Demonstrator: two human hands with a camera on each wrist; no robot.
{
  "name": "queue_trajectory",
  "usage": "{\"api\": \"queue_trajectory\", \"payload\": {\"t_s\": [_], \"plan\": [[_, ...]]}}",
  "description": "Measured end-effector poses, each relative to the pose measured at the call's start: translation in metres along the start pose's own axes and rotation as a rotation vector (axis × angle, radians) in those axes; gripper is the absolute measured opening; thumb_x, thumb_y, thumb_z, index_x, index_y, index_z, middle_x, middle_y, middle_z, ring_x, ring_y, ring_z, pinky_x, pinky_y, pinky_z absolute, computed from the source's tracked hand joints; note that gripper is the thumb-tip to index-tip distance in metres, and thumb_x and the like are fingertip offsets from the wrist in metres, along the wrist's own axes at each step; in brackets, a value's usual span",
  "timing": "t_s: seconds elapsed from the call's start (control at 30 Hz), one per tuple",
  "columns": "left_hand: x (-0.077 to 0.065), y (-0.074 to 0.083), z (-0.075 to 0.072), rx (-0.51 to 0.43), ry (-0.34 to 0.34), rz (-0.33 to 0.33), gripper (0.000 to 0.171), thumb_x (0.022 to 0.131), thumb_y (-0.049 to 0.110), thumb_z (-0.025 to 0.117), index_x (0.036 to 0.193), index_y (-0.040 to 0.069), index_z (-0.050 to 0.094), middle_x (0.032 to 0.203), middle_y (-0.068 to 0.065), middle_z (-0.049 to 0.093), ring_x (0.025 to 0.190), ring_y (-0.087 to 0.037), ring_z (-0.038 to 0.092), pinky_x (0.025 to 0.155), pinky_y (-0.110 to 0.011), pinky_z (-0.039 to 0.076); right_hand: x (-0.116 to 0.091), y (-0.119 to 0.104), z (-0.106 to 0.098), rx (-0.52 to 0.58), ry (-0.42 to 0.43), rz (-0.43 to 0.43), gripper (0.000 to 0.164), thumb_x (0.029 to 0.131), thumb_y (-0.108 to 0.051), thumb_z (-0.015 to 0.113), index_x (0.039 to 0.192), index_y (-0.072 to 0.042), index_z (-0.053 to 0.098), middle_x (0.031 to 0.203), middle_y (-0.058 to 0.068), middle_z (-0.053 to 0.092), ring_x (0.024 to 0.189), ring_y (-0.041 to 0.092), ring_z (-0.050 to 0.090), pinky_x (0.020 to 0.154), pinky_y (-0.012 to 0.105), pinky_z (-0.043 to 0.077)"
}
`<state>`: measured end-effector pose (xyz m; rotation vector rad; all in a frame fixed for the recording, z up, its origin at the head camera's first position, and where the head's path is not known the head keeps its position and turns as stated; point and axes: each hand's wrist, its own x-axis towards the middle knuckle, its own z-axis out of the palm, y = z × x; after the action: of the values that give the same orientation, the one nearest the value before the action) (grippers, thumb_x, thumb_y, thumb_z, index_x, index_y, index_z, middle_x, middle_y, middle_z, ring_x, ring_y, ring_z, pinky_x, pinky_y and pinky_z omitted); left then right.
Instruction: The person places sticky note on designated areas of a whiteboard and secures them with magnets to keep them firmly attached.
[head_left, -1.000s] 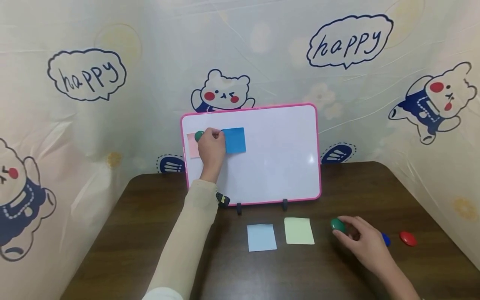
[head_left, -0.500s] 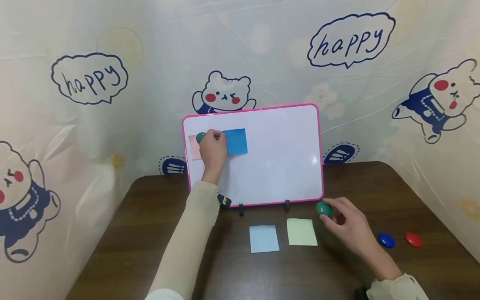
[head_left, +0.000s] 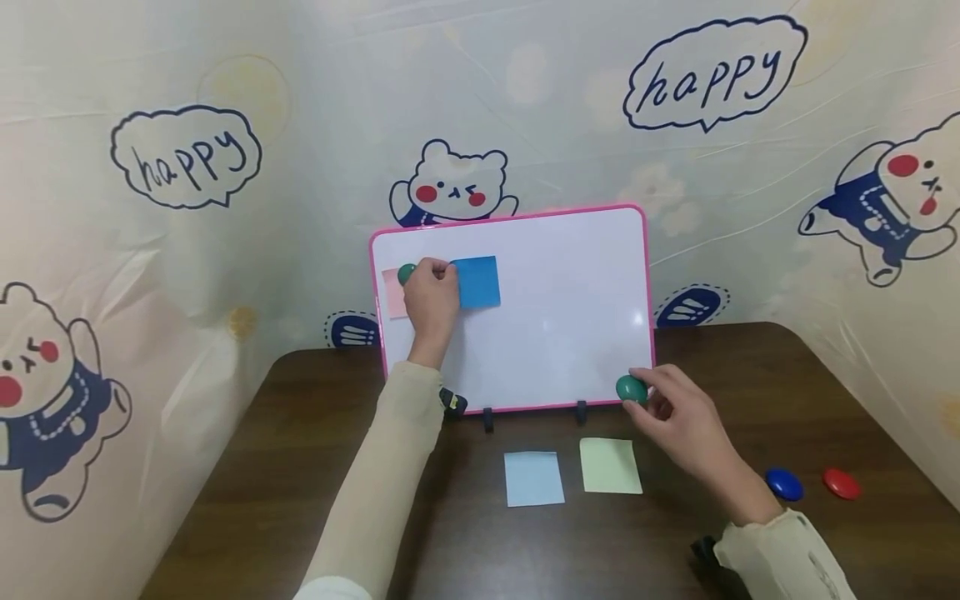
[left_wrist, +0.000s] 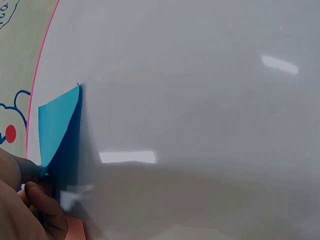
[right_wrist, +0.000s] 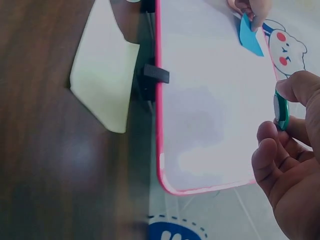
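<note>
My left hand (head_left: 432,304) pinches the left edge of a dark blue paper square (head_left: 478,282) against the whiteboard (head_left: 555,333). In the left wrist view that blue paper (left_wrist: 57,122) tilts off the board at one side. Just left of the hand, a green round magnet (head_left: 407,274) sits on a pink paper square (head_left: 394,302), partly covered by the hand. My right hand (head_left: 686,421) holds a second green magnet (head_left: 632,388) between thumb and fingers, before the board's lower right corner. The right wrist view shows this magnet (right_wrist: 281,110) edge-on, its pale back turned toward the board.
On the brown table (head_left: 300,500) lie a light blue paper square (head_left: 534,479) and a light green one (head_left: 611,466). A blue magnet (head_left: 783,484) and a red magnet (head_left: 842,483) lie at the right. Black clips (head_left: 581,412) support the board's lower edge.
My right hand has carried the green magnet up and left, from above the table to the board's lower right corner. My left hand stays at the blue paper.
</note>
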<state>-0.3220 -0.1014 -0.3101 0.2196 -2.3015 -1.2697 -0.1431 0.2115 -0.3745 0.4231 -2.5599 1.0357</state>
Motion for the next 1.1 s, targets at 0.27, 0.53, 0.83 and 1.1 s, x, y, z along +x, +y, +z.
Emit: {"api": "queue_trajectory", "payload": {"t_s": [0.27,0.53,0.83,1.1], "plan": [[0.000,0.000,-0.001,0.007,0.004,-0.007,0.021,0.101,0.026,0.064,0.109,0.007,0.067,0.098,-0.005,0.066,0.092,-0.018,0.060,0.085,-0.032,0.053,0.020,-0.013,0.006,0.020,0.001,-0.072,0.044,0.085,-0.005,0.081,0.126,-0.003,0.065,0.106,0.005,0.058,0.077,0.015,0.055,0.064,0.023,0.055],[0.000,-0.003,-0.002,0.025,0.000,-0.005,0.021,0.101,0.026,0.064,0.108,0.006,0.067,0.098,-0.007,0.067,0.091,-0.020,0.060,0.084,-0.033,0.053,0.043,-0.027,0.021,0.058,-0.004,-0.080,0.043,0.086,-0.008,0.081,0.126,-0.003,0.065,0.107,0.006,0.060,0.077,0.017,0.056,0.062,0.025,0.055],[0.001,-0.002,-0.002,0.041,-0.009,-0.018,0.021,0.101,0.028,0.063,0.106,0.008,0.066,0.095,-0.005,0.065,0.090,-0.019,0.059,0.084,-0.033,0.052,0.076,-0.047,0.033,0.074,0.002,-0.076,0.044,0.089,-0.016,0.079,0.129,-0.005,0.064,0.110,0.006,0.060,0.079,0.017,0.057,0.062,0.029,0.056],[0.002,-0.002,-0.001,0.037,-0.010,-0.004,0.019,0.102,0.028,0.063,0.105,0.009,0.066,0.095,-0.003,0.065,0.089,-0.018,0.059,0.084,-0.032,0.052,0.109,-0.068,0.042,0.075,0.025,-0.090,0.044,0.089,-0.016,0.080,0.128,-0.004,0.064,0.110,0.008,0.060,0.080,0.018,0.058,0.064,0.033,0.057]]}}
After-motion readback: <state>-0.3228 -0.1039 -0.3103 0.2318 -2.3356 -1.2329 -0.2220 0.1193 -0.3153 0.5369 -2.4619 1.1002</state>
